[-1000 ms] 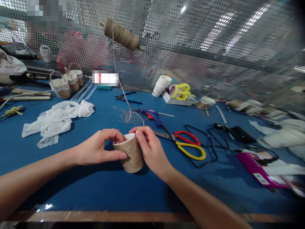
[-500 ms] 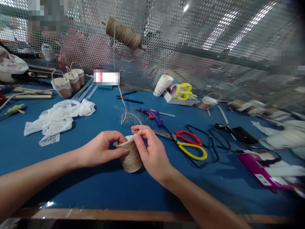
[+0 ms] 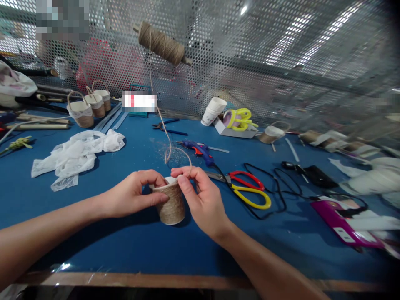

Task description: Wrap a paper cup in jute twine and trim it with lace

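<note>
A paper cup [image 3: 171, 208] wrapped in brown twine sits upright, slightly tilted, between my hands above the blue table. My left hand [image 3: 139, 193] is closed on its left rim, thumb outside and fingers inside. At the right rim, my right hand [image 3: 200, 193] pinches the twine [image 3: 170, 143] between thumb and fingers, close against the cup's edge. From there the twine makes a loose loop and runs up to a spool of twine [image 3: 161, 43] on the mesh wall. Just right of my right hand lie large scissors [image 3: 246, 183] with one red and one yellow handle.
Behind the hands lie a blue glue gun [image 3: 200, 152] with its black cord and dark pliers [image 3: 170, 127]. White lace [image 3: 84, 154] is heaped at left, near small handled cup baskets [image 3: 81, 114]. Stacked paper cups [image 3: 214, 111] stand at the back; a purple power strip [image 3: 343, 225] lies at right.
My right hand has shifted slightly right with the twine, whose loop has moved right too. The cup has turned or tilted a little in my left hand.
</note>
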Tool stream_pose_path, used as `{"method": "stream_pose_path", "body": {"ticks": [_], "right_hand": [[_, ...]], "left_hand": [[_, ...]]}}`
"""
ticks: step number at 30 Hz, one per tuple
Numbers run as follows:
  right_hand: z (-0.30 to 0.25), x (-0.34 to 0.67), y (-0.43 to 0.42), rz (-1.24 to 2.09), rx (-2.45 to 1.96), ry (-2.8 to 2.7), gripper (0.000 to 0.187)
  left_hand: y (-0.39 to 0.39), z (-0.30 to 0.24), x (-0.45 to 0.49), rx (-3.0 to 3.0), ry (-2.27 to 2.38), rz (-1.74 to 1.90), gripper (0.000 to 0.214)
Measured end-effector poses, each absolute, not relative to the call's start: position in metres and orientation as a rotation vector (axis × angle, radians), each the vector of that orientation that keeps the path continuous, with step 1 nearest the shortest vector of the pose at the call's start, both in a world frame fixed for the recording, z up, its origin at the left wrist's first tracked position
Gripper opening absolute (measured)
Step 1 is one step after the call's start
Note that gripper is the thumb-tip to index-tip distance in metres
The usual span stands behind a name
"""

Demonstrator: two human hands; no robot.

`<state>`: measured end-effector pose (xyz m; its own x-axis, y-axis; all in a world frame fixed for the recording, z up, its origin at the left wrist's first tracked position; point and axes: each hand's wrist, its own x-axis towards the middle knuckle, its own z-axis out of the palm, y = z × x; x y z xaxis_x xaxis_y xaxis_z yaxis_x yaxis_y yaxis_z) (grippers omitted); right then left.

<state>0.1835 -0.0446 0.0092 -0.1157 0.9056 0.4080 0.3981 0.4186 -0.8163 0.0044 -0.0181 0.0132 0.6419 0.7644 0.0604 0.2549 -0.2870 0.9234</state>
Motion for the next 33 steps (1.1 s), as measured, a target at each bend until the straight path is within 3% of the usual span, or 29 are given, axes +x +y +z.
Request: {"method": "stream_pose_path", "body": {"ticks": [10, 33], "right_hand": [[0.0062, 0.1885, -0.0383, 0.886, -1.124, -1.668, 0.013], [0.0098, 0.1891, -0.0385, 0.839, -1.150, -1.739, 0.011]], "left_hand": [[-0.0182, 0.0117, 0.0024, 1.820, 0.740, 0.669, 0.012], [-0.0190, 0.0148, 0.0084, 1.741, 0.887, 0.658, 0.019]]}}
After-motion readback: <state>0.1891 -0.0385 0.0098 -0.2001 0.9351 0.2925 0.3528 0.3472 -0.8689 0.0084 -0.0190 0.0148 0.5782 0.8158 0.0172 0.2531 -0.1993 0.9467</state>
